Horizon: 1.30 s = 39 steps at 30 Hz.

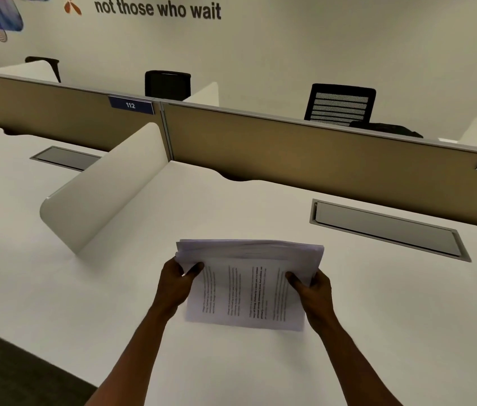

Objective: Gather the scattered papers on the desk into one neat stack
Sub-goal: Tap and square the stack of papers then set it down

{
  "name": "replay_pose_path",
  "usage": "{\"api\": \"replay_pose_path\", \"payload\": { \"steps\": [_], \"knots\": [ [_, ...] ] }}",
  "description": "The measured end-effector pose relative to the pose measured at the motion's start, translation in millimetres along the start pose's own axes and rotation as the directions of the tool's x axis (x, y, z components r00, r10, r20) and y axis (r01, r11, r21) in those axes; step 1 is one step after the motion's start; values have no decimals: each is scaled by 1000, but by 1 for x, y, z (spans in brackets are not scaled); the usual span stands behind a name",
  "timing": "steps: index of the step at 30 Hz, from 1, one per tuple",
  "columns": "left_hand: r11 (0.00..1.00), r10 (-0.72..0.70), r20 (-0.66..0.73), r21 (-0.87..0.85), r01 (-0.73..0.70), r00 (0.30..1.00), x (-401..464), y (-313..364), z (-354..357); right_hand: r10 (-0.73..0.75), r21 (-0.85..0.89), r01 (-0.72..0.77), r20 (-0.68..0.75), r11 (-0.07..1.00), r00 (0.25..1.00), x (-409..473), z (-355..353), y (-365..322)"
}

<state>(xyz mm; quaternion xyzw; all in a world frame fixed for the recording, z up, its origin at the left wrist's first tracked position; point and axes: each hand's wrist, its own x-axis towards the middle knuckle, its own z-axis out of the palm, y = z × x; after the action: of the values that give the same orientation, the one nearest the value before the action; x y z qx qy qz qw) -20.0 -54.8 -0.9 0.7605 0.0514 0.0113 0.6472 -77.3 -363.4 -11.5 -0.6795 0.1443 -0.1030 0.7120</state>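
Head view: we held the stack of papers [249,288] over the white desk [114,288], in front of us near the middle. Our left hand [175,284] gripped the left edge, thumb on top and fingers wrapped under; our right hand [313,291] did the same on the right edge. Both were closed on the stack. The far edges looked fanned and uneven, not flush. No loose sheets showed elsewhere on the desk. The grey cable tray [389,227] sat well apart to the right, the white divider [99,194] to the left. To finish well, we judged we should loosen the grip slightly, tap the long edge on the desk to square it, then lay it flat, keeping sheets from slipping out.
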Motion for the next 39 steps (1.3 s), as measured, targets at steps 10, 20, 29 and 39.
{"api": "replay_pose_path", "payload": {
  "steps": [10,20,29,39],
  "knots": [
    [993,97,-82,-62,-102,992,4,34,3,-93,49,93,-5,994,996,10,2,-32],
    [995,51,53,77,-55,997,-4,4,5,6,-16,-6,27,1000,1000,0,-2,11],
    [999,48,-4,19,-48,999,1,12,4,-17,-17,17,-14,1000,1000,7,-4,-5],
    [995,37,9,-94,-36,999,11,19,6,-68,15,68,-10,998,998,17,6,-14]
  ]
}}
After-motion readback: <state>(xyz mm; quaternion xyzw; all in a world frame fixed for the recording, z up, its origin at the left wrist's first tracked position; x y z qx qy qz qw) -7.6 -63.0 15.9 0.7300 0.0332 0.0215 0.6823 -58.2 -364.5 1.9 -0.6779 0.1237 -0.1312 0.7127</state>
